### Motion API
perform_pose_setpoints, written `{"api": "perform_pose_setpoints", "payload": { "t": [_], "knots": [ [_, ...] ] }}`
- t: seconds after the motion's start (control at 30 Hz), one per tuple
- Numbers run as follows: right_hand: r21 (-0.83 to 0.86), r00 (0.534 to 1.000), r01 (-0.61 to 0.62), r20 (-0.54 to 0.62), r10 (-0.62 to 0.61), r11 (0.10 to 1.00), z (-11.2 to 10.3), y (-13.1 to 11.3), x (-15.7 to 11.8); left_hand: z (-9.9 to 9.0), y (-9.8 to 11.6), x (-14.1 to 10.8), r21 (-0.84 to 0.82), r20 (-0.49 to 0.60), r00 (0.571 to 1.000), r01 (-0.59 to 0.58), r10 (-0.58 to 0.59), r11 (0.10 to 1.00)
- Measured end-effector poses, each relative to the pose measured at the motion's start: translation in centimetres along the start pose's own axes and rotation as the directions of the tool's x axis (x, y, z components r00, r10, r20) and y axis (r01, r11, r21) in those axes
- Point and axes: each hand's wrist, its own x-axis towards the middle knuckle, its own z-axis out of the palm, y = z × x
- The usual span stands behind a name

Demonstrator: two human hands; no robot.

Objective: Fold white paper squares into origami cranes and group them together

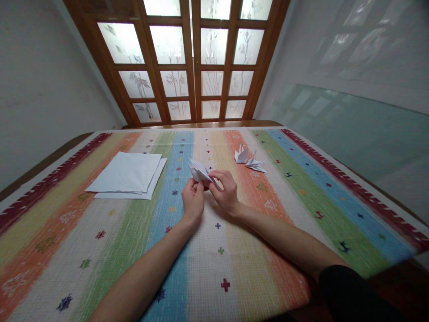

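Pinched in the fingers of both bare hands is a folded white paper form, held above the table's middle. The left hand grips its lower edge; the right hand, wrist bent inward, grasps its right side. Both forearms slant in from below, the right one's dark sleeve cut off by the frame. Fingers partly hide the folds. Two origami cranes sit beyond, to the right; white paper sheets lie left on a striped tablecloth.
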Motion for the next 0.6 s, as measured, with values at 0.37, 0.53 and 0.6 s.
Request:
{"api": "perform_pose_setpoints", "payload": {
  "t": [0.37, 0.53, 0.6],
  "knots": [
    [0.165, 0.996, -0.078, 0.054, 0.07, 0.983, -0.17, -0.63, 0.22, -0.07, -0.51, 0.57, -0.1, -0.048, 0.999, 0.007, -0.011, 0.995],
    [0.306, 0.927, -0.376, 0.117, 0.358, 0.875, 0.03, -0.78, 0.57, -0.41, 0.0, 0.68, -0.065, -0.055, 0.999, -0.007, 0.003, 0.998],
    [0.371, 0.887, -0.46, 0.145, 0.439, 0.807, 0.18, -0.76, 0.83, -0.48, 0.09, 0.65, -0.07, -0.031, 1.0, 0.002, -0.004, 0.998]
  ]
}}
